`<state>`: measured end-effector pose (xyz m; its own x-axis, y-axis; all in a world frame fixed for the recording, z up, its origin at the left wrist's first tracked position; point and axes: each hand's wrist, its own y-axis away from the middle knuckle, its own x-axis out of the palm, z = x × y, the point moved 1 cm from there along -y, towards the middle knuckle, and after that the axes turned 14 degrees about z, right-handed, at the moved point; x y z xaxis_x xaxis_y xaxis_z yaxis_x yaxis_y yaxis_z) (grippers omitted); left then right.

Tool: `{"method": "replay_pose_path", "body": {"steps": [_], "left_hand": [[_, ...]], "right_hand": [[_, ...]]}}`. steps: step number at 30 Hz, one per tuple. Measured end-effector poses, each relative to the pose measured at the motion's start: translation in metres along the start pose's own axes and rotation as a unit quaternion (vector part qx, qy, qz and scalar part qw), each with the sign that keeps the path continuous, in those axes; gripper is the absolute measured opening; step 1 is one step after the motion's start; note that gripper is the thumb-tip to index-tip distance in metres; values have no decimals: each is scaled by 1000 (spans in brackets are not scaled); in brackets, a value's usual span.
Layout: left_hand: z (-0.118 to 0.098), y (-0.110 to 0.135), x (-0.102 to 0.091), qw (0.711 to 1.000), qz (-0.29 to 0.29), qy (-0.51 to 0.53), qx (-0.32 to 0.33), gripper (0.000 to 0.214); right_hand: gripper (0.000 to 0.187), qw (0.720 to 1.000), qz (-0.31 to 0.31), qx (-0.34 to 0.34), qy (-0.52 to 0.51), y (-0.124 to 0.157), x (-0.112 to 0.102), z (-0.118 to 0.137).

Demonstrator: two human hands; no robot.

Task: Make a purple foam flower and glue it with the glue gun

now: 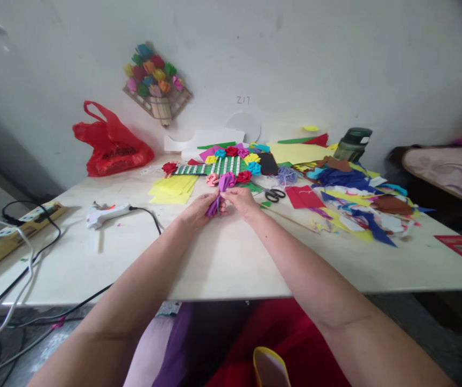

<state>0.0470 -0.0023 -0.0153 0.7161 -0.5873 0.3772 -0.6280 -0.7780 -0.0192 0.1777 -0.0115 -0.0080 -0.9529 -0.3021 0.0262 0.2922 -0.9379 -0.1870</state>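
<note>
Left hand and right hand are pinching one purple paper piece; I am reading "217" on the wall, counting one glue gun, one scissors pair.

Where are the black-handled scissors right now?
In the head view, the scissors lie on the table, to the right of the right hand, between it and the red paper.

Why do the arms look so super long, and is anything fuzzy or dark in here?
In the head view, the arms look stretched, maybe by a wide lens; there too, the held purple paper looks soft, and lettering on the red bag is too blurry to read; the head view's top right corner goes dark.
</note>
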Motion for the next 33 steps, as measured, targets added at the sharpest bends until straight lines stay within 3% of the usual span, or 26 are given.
{"method": "replay_pose_path", "body": {"steps": [5, 11, 20, 33], "left_hand": [[-4, 3, 0, 999, -29, 30, -20, 26], [-9, 4, 2, 994, -31, 99, -34, 30], [-7, 1, -7, 993, -34, 115, -6, 30], [-9, 0, -11, 994, -103, 31, 2, 25]], "right_hand": [[22, 999, -11, 0, 40, -2, -4, -2], [19, 988, -12, -58, 143, -7, -1, -9], [22, 966, -44, -27, 253, -13, 2, -20], [14, 968, -34, -52, 245, -9, 5, -12]]}}
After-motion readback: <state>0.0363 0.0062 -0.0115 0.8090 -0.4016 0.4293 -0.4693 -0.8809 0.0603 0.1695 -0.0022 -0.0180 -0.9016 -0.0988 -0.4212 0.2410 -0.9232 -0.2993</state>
